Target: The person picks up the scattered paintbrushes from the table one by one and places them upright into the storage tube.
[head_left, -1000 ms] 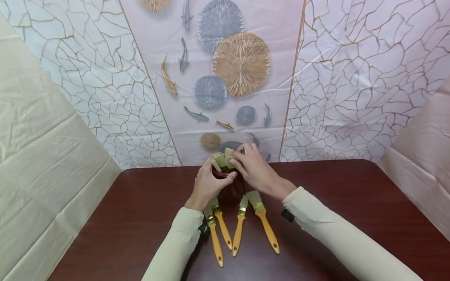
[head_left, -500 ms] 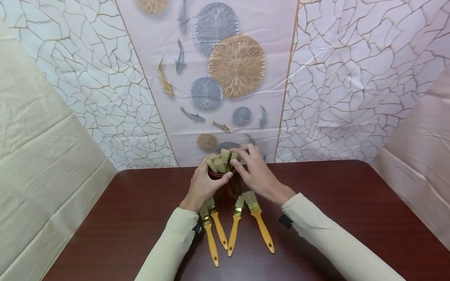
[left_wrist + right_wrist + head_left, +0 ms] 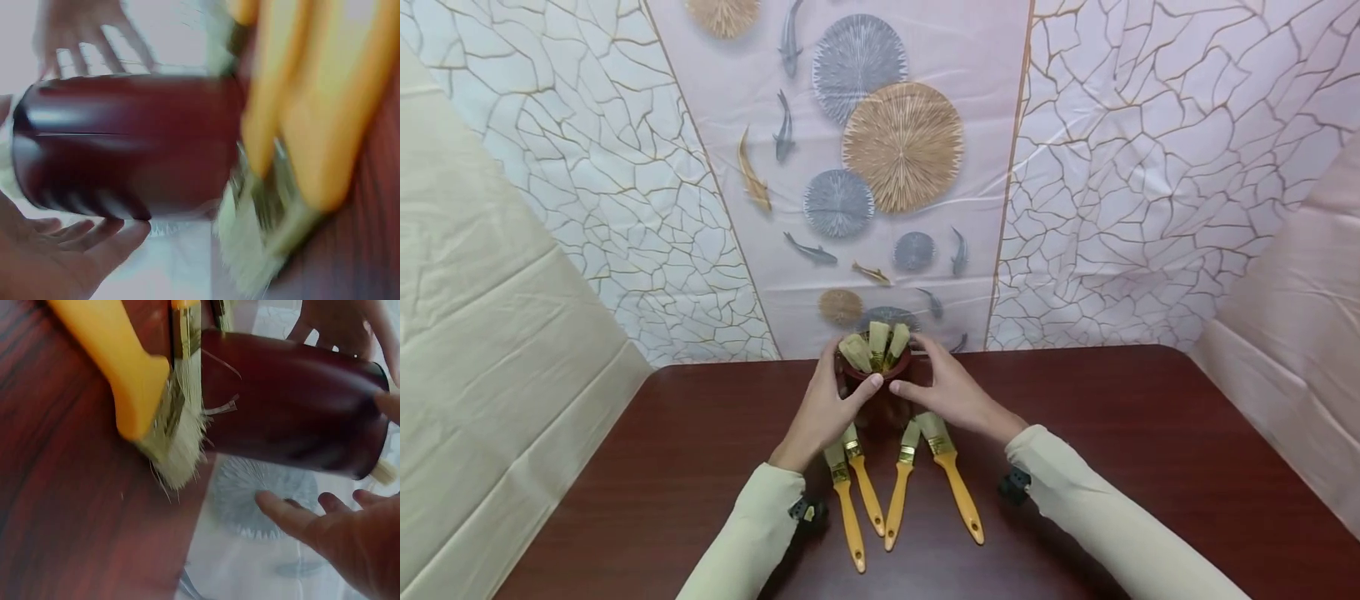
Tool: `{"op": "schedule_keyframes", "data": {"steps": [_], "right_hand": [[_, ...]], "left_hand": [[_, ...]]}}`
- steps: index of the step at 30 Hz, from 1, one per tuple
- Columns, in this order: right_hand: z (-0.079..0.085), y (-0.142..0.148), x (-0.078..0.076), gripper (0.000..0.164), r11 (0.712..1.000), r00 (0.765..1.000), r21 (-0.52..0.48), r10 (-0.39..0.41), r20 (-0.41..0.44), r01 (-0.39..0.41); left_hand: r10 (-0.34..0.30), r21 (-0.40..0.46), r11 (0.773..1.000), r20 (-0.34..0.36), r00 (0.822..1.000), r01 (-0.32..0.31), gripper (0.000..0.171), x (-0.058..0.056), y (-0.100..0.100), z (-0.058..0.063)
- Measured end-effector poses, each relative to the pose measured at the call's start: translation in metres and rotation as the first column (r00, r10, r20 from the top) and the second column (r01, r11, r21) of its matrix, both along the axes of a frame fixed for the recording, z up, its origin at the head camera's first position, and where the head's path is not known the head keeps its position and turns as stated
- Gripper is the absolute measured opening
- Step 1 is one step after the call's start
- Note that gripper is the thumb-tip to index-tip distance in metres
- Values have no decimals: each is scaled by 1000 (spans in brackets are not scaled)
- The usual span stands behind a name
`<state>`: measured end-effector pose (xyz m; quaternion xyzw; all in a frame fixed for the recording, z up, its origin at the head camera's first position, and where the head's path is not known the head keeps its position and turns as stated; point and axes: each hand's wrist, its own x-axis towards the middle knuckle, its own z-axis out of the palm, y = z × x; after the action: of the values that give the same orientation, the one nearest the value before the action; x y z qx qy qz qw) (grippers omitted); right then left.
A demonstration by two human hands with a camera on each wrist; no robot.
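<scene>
A dark red cylindrical cup (image 3: 131, 144) stands upright near the far side of the table, with several bristle-up paintbrushes (image 3: 877, 343) in it. My left hand (image 3: 818, 408) holds the cup's left side, its thumb at the front rim and its fingers along the wall. On the other side, my right hand (image 3: 961, 392) spreads around the cup, thumb by the rim. The right wrist view shows its extended fingers (image 3: 290, 515) apart from the wall. The handles inside the cup are hidden.
Several yellow-handled paintbrushes (image 3: 958, 487) lie on the dark red wooden table (image 3: 1075, 400) in front of the cup, bristles toward it. A patterned cloth backdrop (image 3: 925, 283) hangs just behind the table's far edge. Plain cloth walls (image 3: 497, 333) flank both sides.
My right hand has left the bristles at the cup's top and come down beside its right side. The bristles in the cup now fan apart. The brushes on the table keep their places.
</scene>
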<state>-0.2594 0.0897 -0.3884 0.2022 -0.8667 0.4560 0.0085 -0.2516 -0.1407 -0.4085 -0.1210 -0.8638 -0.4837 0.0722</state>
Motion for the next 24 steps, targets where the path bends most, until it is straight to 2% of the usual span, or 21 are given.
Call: {"op": "schedule_keyframes", "data": {"steps": [3,5,9,12,16,20,22,24], "right_hand": [[-1,-5,0,102,1000,999,2,23,37,-23],[-2,-7,-2,103,1000,999,-10,29,44,-28],[-2,-4,-12,101,999,999,-31,42,23,-41],[-4,6,-20,98,996,999,-76,39,9,-38],[-4,27,-29,91,995,1000,-103,-5,-3,5],[-5,46,-32,92,995,998,-80,-60,-20,58],[-5,54,-32,95,994,996,-70,-88,-34,86],[-5,61,-30,98,991,991,-58,-127,-53,124]], "left_hand": [[-24,68,997,13,1000,23,86,1,-2,1],[-28,76,997,18,999,26,85,-1,-1,2],[-27,88,996,39,999,23,89,-13,6,2],[-44,93,995,44,998,40,85,-23,17,2],[-93,111,990,61,994,86,80,-33,38,3],[-133,120,985,79,988,123,73,-35,58,7],[-177,129,978,82,981,166,69,-34,66,8],[-239,139,964,97,966,225,67,-34,74,10]]}}
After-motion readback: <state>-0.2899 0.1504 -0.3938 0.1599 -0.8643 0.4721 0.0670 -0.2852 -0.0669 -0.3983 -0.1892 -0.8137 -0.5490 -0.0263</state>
